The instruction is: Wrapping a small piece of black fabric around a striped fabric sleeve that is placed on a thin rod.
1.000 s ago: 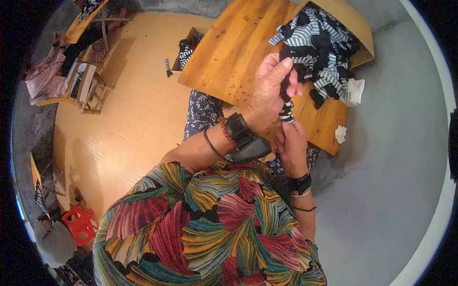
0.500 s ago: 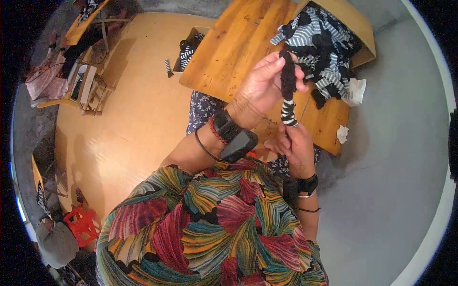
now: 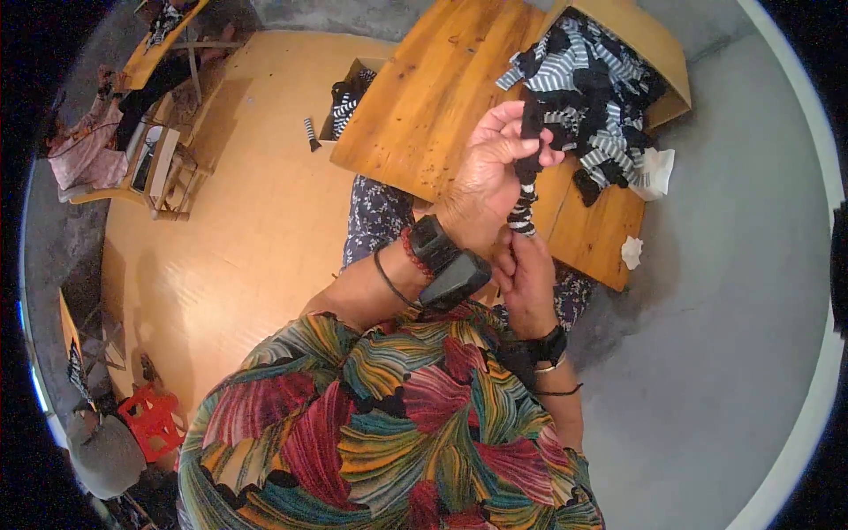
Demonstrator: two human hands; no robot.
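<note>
In front of me a narrow black knitted piece [image 3: 523, 194] with a black-and-white striped end hangs between my hands, its kind not certain. My left hand [image 3: 495, 163] is closed on the black upper part, thumb across it and fingers behind. Lower down, my right hand [image 3: 530, 274] grips the striped end with bent fingers; part of that grip is hidden. Just beyond lies a heap of similar black and grey-striped knitted pieces [image 3: 565, 71], spilling from a tipped cardboard box [image 3: 669, 66] onto the wooden table [image 3: 424, 79].
White crumpled papers [image 3: 631, 253] lie by the table's right edge. Left of the table a small open box [image 3: 329, 129] holds more striped pieces, with one striped piece [image 3: 312, 134] on the floor beside it. A red plastic stool [image 3: 150, 422] stands at lower left; another person [image 3: 93, 159] sits far left.
Both hands have shifted slightly, the right one to the left and down. My left fingers now sit differently on the black part, and the piece has tilted a little.
</note>
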